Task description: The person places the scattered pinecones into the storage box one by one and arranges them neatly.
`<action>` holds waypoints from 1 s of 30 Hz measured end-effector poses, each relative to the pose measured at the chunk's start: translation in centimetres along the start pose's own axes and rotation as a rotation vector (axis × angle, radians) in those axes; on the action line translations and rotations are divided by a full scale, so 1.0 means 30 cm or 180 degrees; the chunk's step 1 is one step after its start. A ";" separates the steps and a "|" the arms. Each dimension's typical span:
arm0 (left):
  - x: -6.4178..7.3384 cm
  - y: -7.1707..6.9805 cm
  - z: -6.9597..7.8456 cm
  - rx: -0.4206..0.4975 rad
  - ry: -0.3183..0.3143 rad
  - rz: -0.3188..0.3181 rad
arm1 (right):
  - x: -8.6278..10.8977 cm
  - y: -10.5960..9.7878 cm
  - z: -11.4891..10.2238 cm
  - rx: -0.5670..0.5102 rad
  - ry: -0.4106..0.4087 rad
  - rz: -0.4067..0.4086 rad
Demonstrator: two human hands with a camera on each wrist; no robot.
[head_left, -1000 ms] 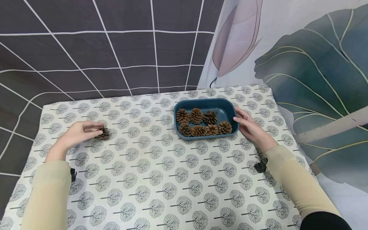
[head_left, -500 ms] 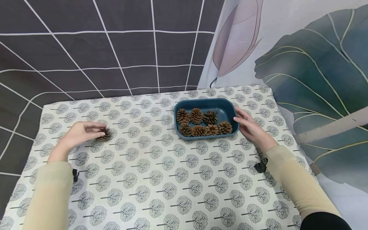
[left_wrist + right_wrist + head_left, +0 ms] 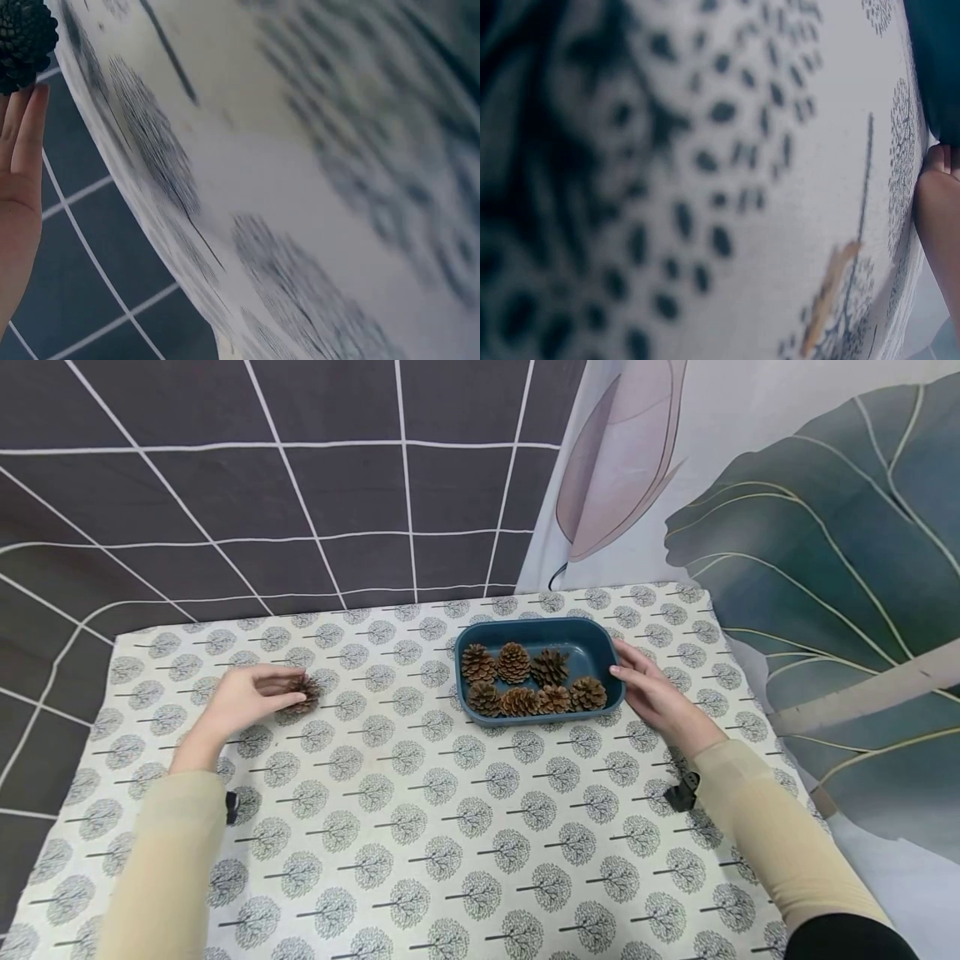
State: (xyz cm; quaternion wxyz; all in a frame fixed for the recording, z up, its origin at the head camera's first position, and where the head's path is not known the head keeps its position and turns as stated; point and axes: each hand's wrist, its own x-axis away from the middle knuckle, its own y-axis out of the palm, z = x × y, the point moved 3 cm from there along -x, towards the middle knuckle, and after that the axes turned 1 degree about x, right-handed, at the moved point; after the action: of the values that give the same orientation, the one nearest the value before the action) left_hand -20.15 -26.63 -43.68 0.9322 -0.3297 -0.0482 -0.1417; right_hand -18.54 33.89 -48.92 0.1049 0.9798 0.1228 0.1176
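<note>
At the left of the table my left hand [image 3: 251, 697] pinches a brown pine cone [image 3: 306, 693] between thumb and fingers. That same pine cone [image 3: 24, 41] shows at the upper left corner of the left wrist view, at the fingertips. My right hand [image 3: 660, 697] grips the right end of a dark blue rectangular bin [image 3: 613, 643], thumb over the rim and fingers along the outer wall. Several pine cones [image 3: 517, 662] lie in the bin in two rows. The right wrist view catches only part of the right hand [image 3: 939, 199] against the bin.
A white cloth [image 3: 420, 860] printed with grey trees covers the table. Behind it hangs a dark gridded wall covering [image 3: 337, 493], with a leaf-patterned curtain [image 3: 795, 543] at the right. A black cable [image 3: 557, 577] shows at the table's back edge.
My left hand has moved to the right and slightly toward the back, carrying the pine cone along. The right hand and the bin have stayed in place.
</note>
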 end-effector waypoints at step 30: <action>-0.215 0.313 0.300 0.0765 0.0621 -0.0061 | 0.004 -0.001 -0.003 0.0013 0.0039 0.0026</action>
State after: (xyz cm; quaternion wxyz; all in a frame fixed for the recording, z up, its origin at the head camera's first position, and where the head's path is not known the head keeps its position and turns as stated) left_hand -23.49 -12.52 -43.50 0.9638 -0.1999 0.0229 -0.1751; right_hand -18.46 33.96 -48.82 0.1016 0.9798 0.1197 0.1238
